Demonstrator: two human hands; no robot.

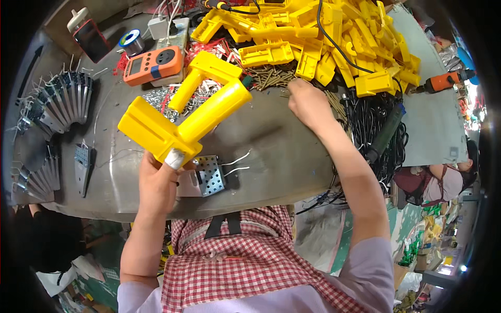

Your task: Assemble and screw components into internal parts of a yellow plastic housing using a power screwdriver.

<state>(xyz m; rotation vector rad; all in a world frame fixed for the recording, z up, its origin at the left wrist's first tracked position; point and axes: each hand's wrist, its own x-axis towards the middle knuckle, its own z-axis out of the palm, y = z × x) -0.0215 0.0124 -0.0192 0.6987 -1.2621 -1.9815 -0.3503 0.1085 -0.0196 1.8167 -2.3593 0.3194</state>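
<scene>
We see the left hand (160,176) with its fingers clamped on a yellow plastic housing with a blocky body and a long round arm (190,130), which it lifts above the grey metal worktop (271,141); a white wrapping covers the thumb. The right hand (309,104) reaches forward to the near edge of a heap of brass-coloured screws (274,77); its fingers are curled down, and since their tips are hidden, we cannot tell whether they have closed on anything. Just beyond the housing we notice another yellow plastic piece (214,66), with loose silver screws (155,98) around it. Beside the left hand lies a perforated silver metal plate (211,176), two white wires pointing out to the right. Farther back we find a large pile of yellow plastic shells (334,39), and to the right of the right forearm a tangle of black cables (360,112) with a dark green tool (386,133) across it. To our left stand an orange multimeter with a dial (154,65), a spool of solder wire (131,41) and a fanned row of metal plates (65,104).
</scene>
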